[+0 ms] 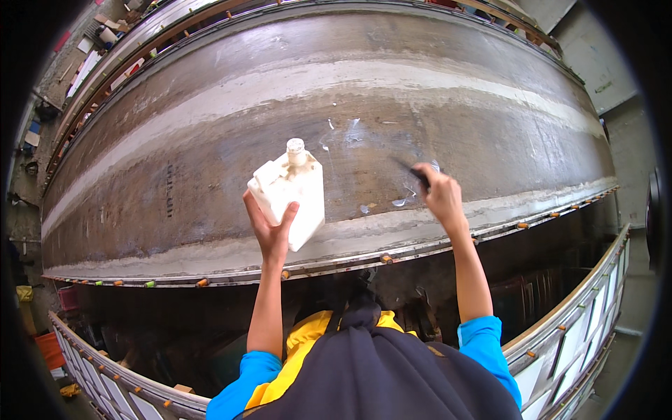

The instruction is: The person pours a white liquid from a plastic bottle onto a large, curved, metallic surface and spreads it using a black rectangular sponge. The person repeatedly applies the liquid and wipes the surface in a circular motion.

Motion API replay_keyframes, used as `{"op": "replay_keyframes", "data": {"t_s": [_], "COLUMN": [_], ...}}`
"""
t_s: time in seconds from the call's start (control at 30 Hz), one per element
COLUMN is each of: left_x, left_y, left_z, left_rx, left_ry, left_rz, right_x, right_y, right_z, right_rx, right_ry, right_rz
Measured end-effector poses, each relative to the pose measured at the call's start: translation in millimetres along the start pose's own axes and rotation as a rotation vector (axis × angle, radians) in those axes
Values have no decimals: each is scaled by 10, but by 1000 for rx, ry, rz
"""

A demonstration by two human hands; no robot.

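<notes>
- Desk (490,136): spans nine through twelve to three o'clock; even pressure along it should serve best.
- Jug (302,196): at about ten o'clock, neck toward twelve; best held level, well off the surface.
- Left hand (271,231): grips the jug, thumb on its face; a firm hold prevents tipping.
- Right hand (442,196): at three o'clock, closed round a dark tool (421,178), blurred; a low angle probably suits.
- White smears (400,203): between twelve and three; short, overlapping strokes seem wise.

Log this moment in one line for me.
left hand: holds white jug | right hand: grips blurred dark tool | below: brown board, white smears
</notes>
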State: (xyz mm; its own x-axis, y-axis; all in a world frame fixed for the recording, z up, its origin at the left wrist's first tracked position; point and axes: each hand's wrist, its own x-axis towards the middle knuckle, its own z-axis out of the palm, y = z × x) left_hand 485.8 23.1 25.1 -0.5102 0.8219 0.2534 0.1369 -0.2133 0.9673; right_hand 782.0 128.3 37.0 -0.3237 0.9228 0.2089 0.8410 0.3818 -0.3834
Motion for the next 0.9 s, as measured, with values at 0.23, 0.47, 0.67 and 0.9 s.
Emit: {"op": "replay_keyframes", "data": {"t_s": [0.23,0.47,0.67,0.9], "left_x": [-72,-63,-127,-64], "left_y": [-3,20,-5,-22], "left_z": [45,-150,-236,-244], "left_rx": [16,78,106,53], "left_ry": [-18,33,64,97], "left_rz": [-16,11,-28,-10], "right_x": [-19,175,256,60], "right_y": [-297,-613,-375,-980], "right_z": [692,450,443,833], "right_rx": [-431,169,-141,-7], "right_ry": [95,-256,-24,-154], "right_rz": [125,295,422,-251]}}
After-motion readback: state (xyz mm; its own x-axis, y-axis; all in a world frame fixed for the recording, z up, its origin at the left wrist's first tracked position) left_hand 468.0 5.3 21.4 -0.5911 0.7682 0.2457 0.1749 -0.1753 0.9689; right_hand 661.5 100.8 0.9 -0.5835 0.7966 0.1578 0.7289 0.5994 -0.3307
